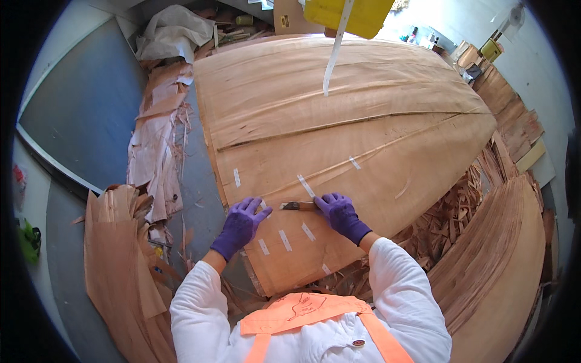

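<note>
Presently both hands are working over a wide brown wood sheet (363, 136), which is lying in front of the person and is stretching far to the upper right; the left hand (237, 230), in a purple glove, is resting near the left edge of this sheet, with its fingers extended and not grasping anything that I can see; one small white strip (262, 204) is showing just at its fingertips; whether these are pressing on it, I cannot tell. The right hand (340, 216), gloved also in purple, is grasping a wooden-handled tool (307, 206); its dark end is pointing left, toward the left hand, and is lying low over the sheet, but whether it is touching the wood is not clear.

Around the hands several more white strips (285, 240) are lying on the sheet, some nearer to the person, some farther; above, a yellow object (351, 17) is entering at the top border, and a long white band (338, 48) is hanging across it; at the right, reddish-brown wood scraps (449, 212) are lying in a heap, beside a curved stack of sheets (493, 260).
</note>
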{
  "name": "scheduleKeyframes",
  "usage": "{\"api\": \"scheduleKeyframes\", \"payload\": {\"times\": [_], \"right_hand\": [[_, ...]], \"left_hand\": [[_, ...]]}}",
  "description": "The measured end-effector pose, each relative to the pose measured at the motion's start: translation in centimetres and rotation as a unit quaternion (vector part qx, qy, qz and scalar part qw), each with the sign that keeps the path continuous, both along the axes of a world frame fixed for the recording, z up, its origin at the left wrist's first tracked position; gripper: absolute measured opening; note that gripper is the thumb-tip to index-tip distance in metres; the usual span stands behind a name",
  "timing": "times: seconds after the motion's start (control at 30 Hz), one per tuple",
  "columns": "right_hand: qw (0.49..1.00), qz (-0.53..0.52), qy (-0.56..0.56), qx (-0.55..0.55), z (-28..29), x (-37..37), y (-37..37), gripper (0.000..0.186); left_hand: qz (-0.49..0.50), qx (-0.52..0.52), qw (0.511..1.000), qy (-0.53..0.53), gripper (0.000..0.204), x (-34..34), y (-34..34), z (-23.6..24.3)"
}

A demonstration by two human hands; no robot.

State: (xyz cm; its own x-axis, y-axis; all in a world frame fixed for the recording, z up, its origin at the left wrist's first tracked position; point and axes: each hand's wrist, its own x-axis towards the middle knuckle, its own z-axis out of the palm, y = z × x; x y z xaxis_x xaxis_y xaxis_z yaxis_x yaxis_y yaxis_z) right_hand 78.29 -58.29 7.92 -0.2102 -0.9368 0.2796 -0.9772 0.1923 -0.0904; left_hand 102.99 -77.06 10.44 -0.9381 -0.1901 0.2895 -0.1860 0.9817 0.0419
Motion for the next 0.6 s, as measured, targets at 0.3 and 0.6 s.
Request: {"api": "scheduleKeyframes", "payload": {"times": [0.3, 0.6], "right_hand": [[0.945, -0.078, -0.124, -0.291, 6.9, -5.0, 0.6, 0.032], [0.592, 0.083, -0.647, -0.473, 16.8, -4.6, -5.7, 0.024]], "left_hand": [[0.075, 0.083, 0.983, 0.147, 0.037, 1.1, -0.5, 5.8], [0.017, 0.213, 0.924, 0.316, 0.024, -8.7, 1.5, 17.1]]}}
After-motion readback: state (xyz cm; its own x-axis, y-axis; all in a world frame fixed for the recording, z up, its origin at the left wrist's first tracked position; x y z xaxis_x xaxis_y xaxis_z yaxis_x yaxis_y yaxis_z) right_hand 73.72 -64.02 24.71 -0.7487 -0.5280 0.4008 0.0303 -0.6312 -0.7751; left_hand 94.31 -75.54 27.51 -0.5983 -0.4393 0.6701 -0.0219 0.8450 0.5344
